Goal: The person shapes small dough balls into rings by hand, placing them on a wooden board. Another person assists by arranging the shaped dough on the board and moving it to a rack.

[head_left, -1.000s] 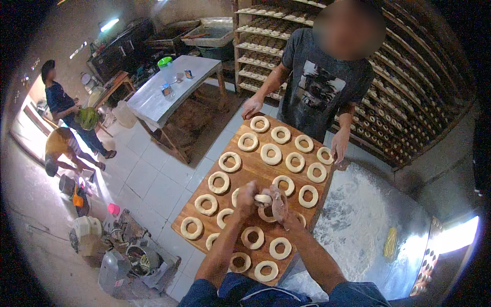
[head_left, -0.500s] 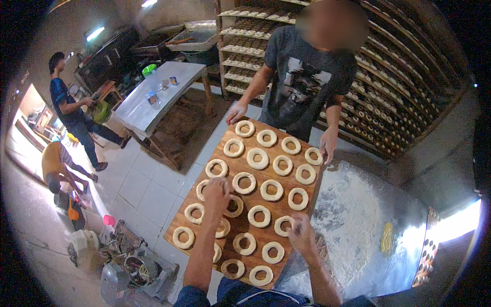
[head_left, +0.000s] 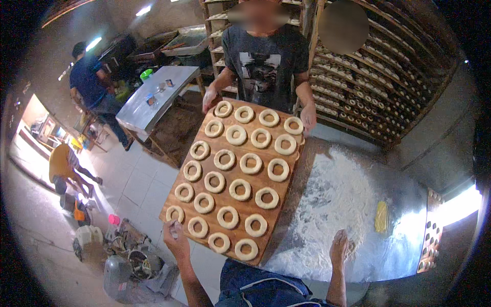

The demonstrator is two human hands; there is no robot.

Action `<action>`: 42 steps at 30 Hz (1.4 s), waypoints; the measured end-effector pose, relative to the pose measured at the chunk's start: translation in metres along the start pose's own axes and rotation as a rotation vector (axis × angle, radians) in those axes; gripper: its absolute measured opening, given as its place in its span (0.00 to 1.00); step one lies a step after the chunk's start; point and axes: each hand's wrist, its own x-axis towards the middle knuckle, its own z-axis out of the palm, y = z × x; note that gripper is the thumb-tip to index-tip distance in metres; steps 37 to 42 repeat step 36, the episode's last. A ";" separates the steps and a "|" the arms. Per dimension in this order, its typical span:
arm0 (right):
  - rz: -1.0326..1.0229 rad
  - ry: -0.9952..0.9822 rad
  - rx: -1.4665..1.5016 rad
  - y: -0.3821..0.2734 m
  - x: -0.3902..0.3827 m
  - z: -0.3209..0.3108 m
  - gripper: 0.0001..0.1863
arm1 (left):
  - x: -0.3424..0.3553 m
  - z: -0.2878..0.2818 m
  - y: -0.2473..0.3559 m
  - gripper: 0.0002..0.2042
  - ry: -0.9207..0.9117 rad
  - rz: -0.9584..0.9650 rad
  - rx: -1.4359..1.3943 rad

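A wooden board [head_left: 207,163] carries rows of pale dough rings [head_left: 224,159]. My left hand [head_left: 176,240] is at the board's near left corner, its fingers closed on the edge beside the corner ring [head_left: 175,215]. My right hand [head_left: 339,248] is off the board, over the floured metal table [head_left: 286,256]; its fingers are loosely bent, with nothing visible in them. Across from me, a co-worker in a dark T-shirt holds the board's far end, with one hand [head_left: 210,98] at the left corner and another hand [head_left: 308,116] at the right.
Yellow dough or a similar lump [head_left: 381,217] lies on the floured table. Racks [head_left: 358,87] of dough rings line the back. A metal-topped side table [head_left: 158,100] stands at the left, a grey machine [head_left: 123,279] lower left. Two other people are at the far left.
My left hand has gone from the middle of the board to its near left corner. My right hand has left the board's right edge. The view has shifted, and a person at left has turned.
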 end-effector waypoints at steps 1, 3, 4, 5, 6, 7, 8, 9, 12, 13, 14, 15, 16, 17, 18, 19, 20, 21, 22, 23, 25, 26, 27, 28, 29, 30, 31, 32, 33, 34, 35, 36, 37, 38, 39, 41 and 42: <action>-0.134 0.081 0.002 0.007 0.001 0.004 0.11 | -0.010 -0.005 0.005 0.07 0.034 0.000 -0.020; -0.161 -0.016 0.061 0.023 -0.002 0.000 0.09 | -0.034 -0.017 -0.012 0.07 0.018 -0.113 -0.018; -0.055 -0.194 0.118 0.029 -0.002 -0.004 0.09 | -0.044 -0.024 -0.016 0.07 0.013 -0.164 -0.018; 0.050 -0.374 0.171 0.032 -0.003 -0.007 0.10 | -0.055 -0.033 -0.018 0.07 -0.012 -0.168 0.011; -0.001 -0.347 0.260 0.028 -0.009 -0.010 0.08 | -0.065 -0.041 -0.017 0.07 -0.037 -0.170 0.043; -0.049 -0.323 0.347 0.019 -0.019 -0.012 0.06 | -0.076 -0.050 -0.016 0.07 -0.063 -0.176 0.080; -0.096 -0.299 0.435 0.011 -0.027 -0.012 0.05 | -0.088 -0.056 -0.013 0.07 -0.052 -0.202 0.087; -0.121 -0.344 0.409 0.005 -0.030 -0.010 0.07 | -0.101 -0.060 -0.010 0.08 -0.045 -0.228 0.098; -0.174 -0.505 0.516 -0.017 -0.044 0.005 0.08 | -0.129 -0.078 -0.021 0.09 -0.164 -0.221 0.179; -0.243 -0.606 0.534 -0.022 -0.049 0.010 0.09 | -0.136 -0.078 -0.026 0.09 -0.212 -0.212 0.185; -0.309 -0.707 0.551 -0.027 -0.055 0.017 0.09 | -0.141 -0.078 -0.028 0.09 -0.254 -0.208 0.229; -0.375 -0.804 0.562 -0.035 -0.059 0.019 0.10 | -0.145 -0.074 -0.028 0.10 -0.301 -0.207 0.267; -0.425 -0.911 0.566 -0.046 -0.063 0.015 0.11 | -0.147 -0.071 -0.029 0.10 -0.350 -0.207 0.305; -0.472 -1.019 0.571 -0.060 -0.067 0.010 0.11 | -0.145 -0.067 -0.035 0.10 -0.346 -0.177 0.303; -0.516 -1.125 0.572 -0.070 -0.071 0.006 0.12 | -0.144 -0.058 -0.043 0.10 -0.343 -0.148 0.298; -0.571 -1.071 0.533 -0.077 -0.079 0.010 0.13 | -0.144 -0.052 -0.049 0.10 -0.342 -0.118 0.294; -0.624 -1.007 0.491 -0.083 -0.083 0.020 0.15 | -0.138 -0.042 -0.045 0.10 -0.389 -0.068 0.281; -0.680 -0.951 0.450 -0.095 -0.090 0.025 0.17 | -0.130 -0.033 -0.036 0.11 -0.430 -0.021 0.275; -0.744 -0.828 0.454 -0.110 -0.095 0.029 0.18 | -0.121 -0.023 -0.028 0.12 -0.471 0.026 0.269; -0.803 -0.699 0.452 -0.132 -0.097 0.031 0.19 | -0.113 -0.007 -0.021 0.13 -0.487 0.149 0.257; -0.952 -0.484 0.354 -0.161 -0.107 0.044 0.20 | -0.105 0.016 -0.013 0.16 -0.517 0.388 0.236; -1.040 -0.394 0.257 -0.169 -0.111 0.058 0.20 | -0.104 0.021 -0.019 0.17 -0.567 0.433 0.297; -1.127 -0.305 0.156 -0.179 -0.115 0.069 0.20 | -0.102 0.029 -0.029 0.18 -0.614 0.478 0.358; -1.070 -0.320 0.092 -0.190 -0.123 0.071 0.19 | -0.103 0.040 -0.039 0.20 -0.662 0.529 0.411; -1.009 -0.335 0.027 -0.201 -0.134 0.073 0.18 | -0.109 0.044 -0.057 0.18 -0.565 0.563 0.385; -0.932 -0.350 -0.057 -0.203 -0.139 0.076 0.17 | -0.105 0.047 -0.063 0.17 -0.702 0.484 0.384; -0.903 -0.459 -0.078 -0.200 -0.140 0.078 0.17 | -0.097 0.045 -0.066 0.17 -0.853 0.412 0.382; -0.875 -0.567 -0.085 -0.197 -0.139 0.081 0.17 | -0.090 0.044 -0.064 0.17 -0.998 0.344 0.391; -0.852 -0.672 -0.076 -0.194 -0.136 0.083 0.17 | -0.085 0.042 -0.055 0.17 -1.065 0.345 0.388; -0.860 -0.713 -0.045 -0.192 -0.134 0.078 0.17 | -0.077 0.040 -0.042 0.18 -1.135 0.356 0.387; -0.875 -0.750 -0.009 -0.191 -0.132 0.071 0.17 | -0.068 0.035 -0.024 0.19 -1.199 0.369 0.392; -0.905 -0.792 0.031 -0.191 -0.130 0.066 0.17 | -0.069 0.042 -0.022 0.19 -1.223 0.388 0.380; -0.905 -0.792 0.031 -0.191 -0.130 0.066 0.17 | -0.069 0.042 -0.022 0.19 -1.223 0.388 0.380; -0.905 -0.792 0.031 -0.191 -0.130 0.066 0.17 | -0.069 0.042 -0.022 0.19 -1.223 0.388 0.380; -0.905 -0.792 0.031 -0.191 -0.130 0.066 0.17 | -0.069 0.042 -0.022 0.19 -1.223 0.388 0.380; -0.905 -0.792 0.031 -0.191 -0.130 0.066 0.17 | -0.069 0.042 -0.022 0.19 -1.223 0.388 0.380; -0.905 -0.792 0.031 -0.191 -0.130 0.066 0.17 | -0.069 0.042 -0.022 0.19 -1.223 0.388 0.380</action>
